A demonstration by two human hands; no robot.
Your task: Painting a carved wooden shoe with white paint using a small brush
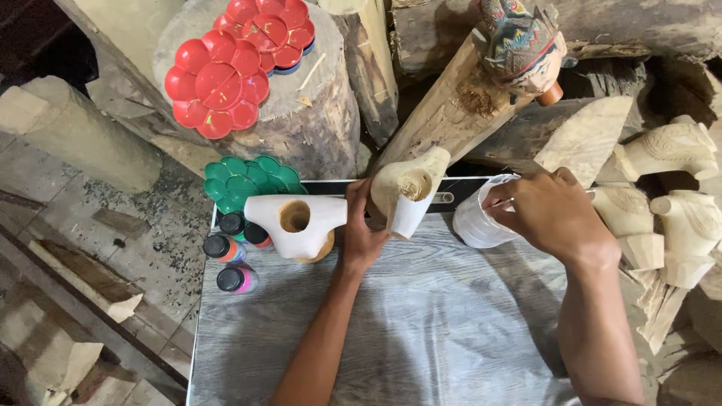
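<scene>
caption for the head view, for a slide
Left hand grips a partly white-painted wooden carving while the right hand reaches into a clear plastic cup on the grey table.

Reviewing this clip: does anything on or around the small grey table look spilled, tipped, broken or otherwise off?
Nothing stands out. The left hand holds a partly white-painted wooden piece upright, and the right hand is at a white cup. The paint bottles stand upright and capped, with no spill visible on the table. Red palettes sit flat on a stump.
</scene>
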